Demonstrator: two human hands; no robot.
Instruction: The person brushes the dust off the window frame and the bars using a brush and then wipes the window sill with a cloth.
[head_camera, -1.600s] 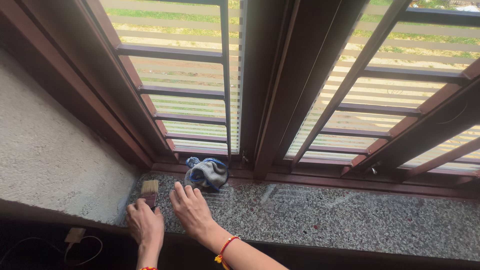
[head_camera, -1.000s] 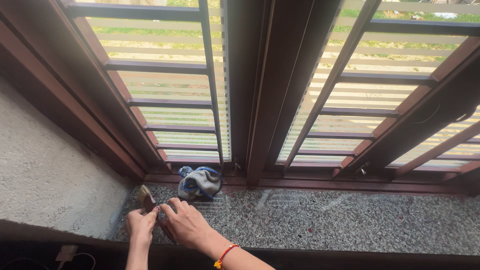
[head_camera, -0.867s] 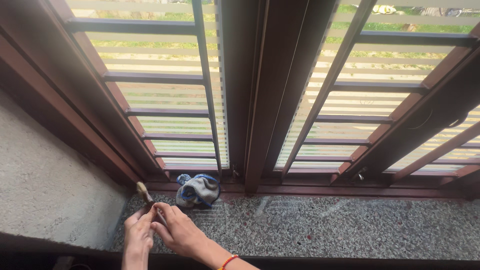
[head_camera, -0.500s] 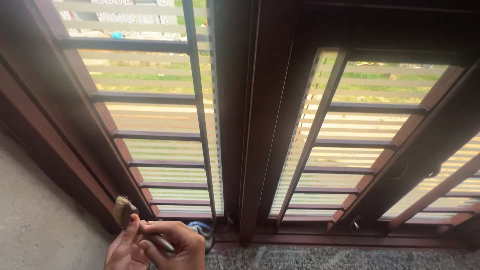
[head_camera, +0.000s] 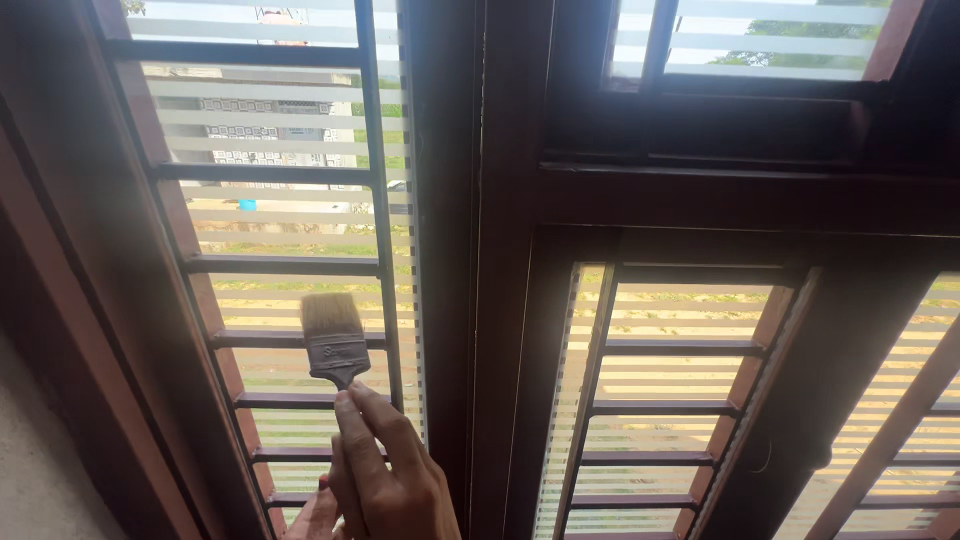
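Paintbrush (head_camera: 333, 338) sits lower left of centre, bristles up, in front of the dark horizontal grille bars (head_camera: 290, 265). Right hand (head_camera: 390, 480) is closed around its handle from below. Left hand (head_camera: 315, 515) shows only as a sliver at the bottom edge; grip can't be told. Vertical grille bar (head_camera: 380, 200) runs just right of the brush, thick brown window frame (head_camera: 500, 250) beyond. Frosted striped glass behind.

Dark red-brown window frame (head_camera: 500, 250) with barred panes (head_camera: 280, 200), daylight outside.
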